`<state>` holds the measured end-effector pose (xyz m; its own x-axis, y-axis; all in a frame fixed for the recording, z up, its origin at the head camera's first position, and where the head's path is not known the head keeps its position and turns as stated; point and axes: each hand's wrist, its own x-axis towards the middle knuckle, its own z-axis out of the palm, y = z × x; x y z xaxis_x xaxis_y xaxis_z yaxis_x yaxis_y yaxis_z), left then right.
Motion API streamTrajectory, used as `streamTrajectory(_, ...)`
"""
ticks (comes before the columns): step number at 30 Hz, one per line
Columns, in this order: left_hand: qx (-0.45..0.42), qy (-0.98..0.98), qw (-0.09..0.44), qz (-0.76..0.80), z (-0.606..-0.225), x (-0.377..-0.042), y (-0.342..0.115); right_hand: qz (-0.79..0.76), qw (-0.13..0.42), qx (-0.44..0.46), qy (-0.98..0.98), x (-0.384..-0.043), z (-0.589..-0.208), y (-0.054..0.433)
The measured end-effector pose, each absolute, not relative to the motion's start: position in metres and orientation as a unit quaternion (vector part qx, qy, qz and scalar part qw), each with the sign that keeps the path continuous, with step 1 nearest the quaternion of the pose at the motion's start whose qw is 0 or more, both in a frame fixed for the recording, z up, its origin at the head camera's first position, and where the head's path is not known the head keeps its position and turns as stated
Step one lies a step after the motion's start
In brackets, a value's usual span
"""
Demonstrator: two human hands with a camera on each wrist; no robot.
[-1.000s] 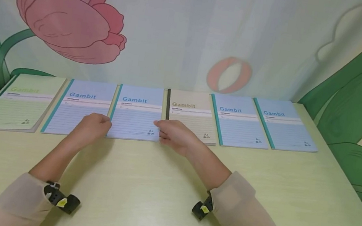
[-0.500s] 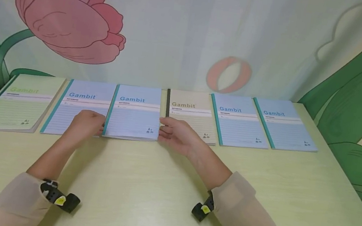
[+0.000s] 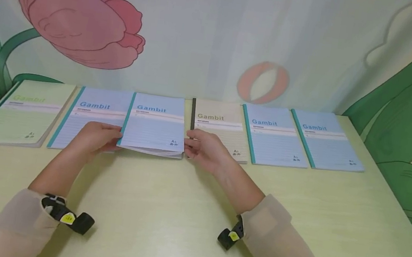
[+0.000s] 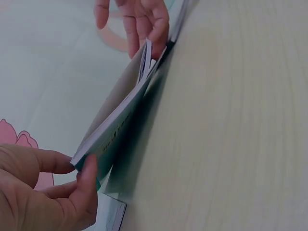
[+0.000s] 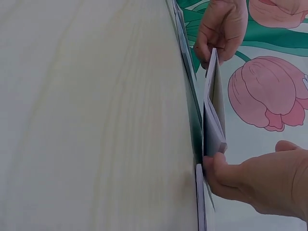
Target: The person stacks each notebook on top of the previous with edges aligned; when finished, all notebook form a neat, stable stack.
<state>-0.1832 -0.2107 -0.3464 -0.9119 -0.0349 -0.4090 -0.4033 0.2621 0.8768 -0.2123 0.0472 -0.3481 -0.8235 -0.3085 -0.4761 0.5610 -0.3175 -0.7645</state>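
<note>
A blue Gambit notebook [image 3: 156, 126], third from the left in a row, has its near edge raised, and its pages [image 5: 214, 118] fan apart at that edge. My left hand [image 3: 98, 137] pinches its teal spine near the lower corner, thumb [image 4: 87, 175] on one face and fingers on the other. My right hand [image 3: 205, 148] is at the opposite edge, its fingertips [image 5: 214, 163] touching the notebook from below while the thumb stands apart. Part of the right hand overlaps the beige notebook [image 3: 217, 119] beside it in the head view.
A green notebook [image 3: 23, 109] and another blue notebook [image 3: 85, 114] lie to the left. Two more blue notebooks, a nearer one [image 3: 275, 138] and an outer one [image 3: 326, 141], lie to the right. All rest along the back of the pale wooden table [image 3: 163, 210], against a flower-painted wall [image 3: 187, 33].
The blue notebook has shifted slightly left and its near edge has lifted, opening the pages. My left hand has moved a little left with it; my right hand has stayed near the right edge.
</note>
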Motion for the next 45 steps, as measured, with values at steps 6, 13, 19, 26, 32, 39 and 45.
streamTrajectory(6, -0.147, 0.729, 0.165, 0.647, -0.346, -0.184, -0.212, -0.792, 0.266, 0.115, 0.538, -0.21, -0.346, 0.046)
streamTrajectory(13, -0.163, 0.641, 0.165, 0.731, -0.344, -0.183, -0.221, -0.764, 0.267, 0.056, 0.584, -0.206, -0.344, 0.044)
streamTrajectory(19, -0.172, 0.599, 0.166, 0.765, -0.343, -0.183, -0.226, -0.767, 0.267, 0.042, 0.582, -0.204, -0.346, 0.042)
streamTrajectory(26, -0.167, 0.595, 0.164, 0.769, -0.341, -0.182, -0.226, -0.776, 0.292, 0.046, 0.558, -0.208, -0.353, 0.039)
streamTrajectory(32, -0.17, 0.616, 0.169, 0.751, -0.338, -0.18, -0.225, -0.774, 0.306, 0.056, 0.552, -0.213, -0.356, 0.037)
streamTrajectory(39, -0.158, 0.663, 0.168, 0.712, -0.338, -0.178, -0.223, -0.77, 0.31, 0.069, 0.553, -0.215, -0.355, 0.037)
streamTrajectory(45, -0.149, 0.667, 0.171, 0.709, -0.341, -0.178, -0.223, -0.767, 0.31, 0.069, 0.557, -0.216, -0.359, 0.037)
